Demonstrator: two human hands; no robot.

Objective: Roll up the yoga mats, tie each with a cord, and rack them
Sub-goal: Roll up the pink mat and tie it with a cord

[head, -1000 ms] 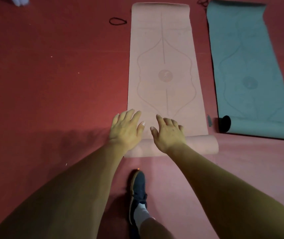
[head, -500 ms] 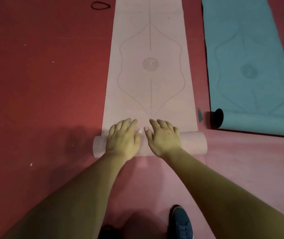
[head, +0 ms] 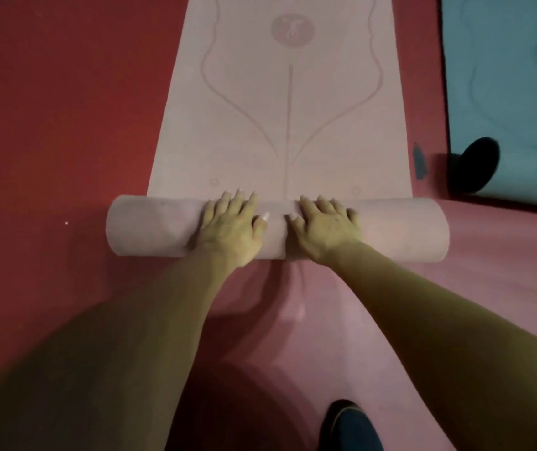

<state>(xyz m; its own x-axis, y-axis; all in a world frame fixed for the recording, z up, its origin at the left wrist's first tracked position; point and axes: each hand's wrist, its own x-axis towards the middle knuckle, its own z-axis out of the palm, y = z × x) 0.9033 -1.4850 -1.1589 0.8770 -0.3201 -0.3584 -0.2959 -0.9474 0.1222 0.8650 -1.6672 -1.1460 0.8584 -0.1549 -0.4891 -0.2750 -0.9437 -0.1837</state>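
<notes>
two flat hands on a half-rolled pink mat

both hands lay palm-down on top of the roll (head: 150,226). the left hand (head: 228,227) and the right hand (head: 324,229) sat side by side near its middle, thumbs close but apart, fingers straight and spread, tips reaching over the roll's far edge. neither hand curled round anything; they pressed flat on it.

the roll was the near end of the pink mat (head: 280,125), lying crosswise on the red floor (head: 49,109). beyond the roll the rest of the mat stretched away flat, printed with a centre line, curved outlines and a round emblem.

right of the roll and slightly beyond it lay the teal mat (head: 514,76), apart from the pink one, its near end also rolled and showing a dark open end. between the two mats a small dark mark (head: 419,161) sat on the floor; what it was could not be told. on the near side of the roll, the toe of a dark shoe (head: 351,428) showed.
</notes>
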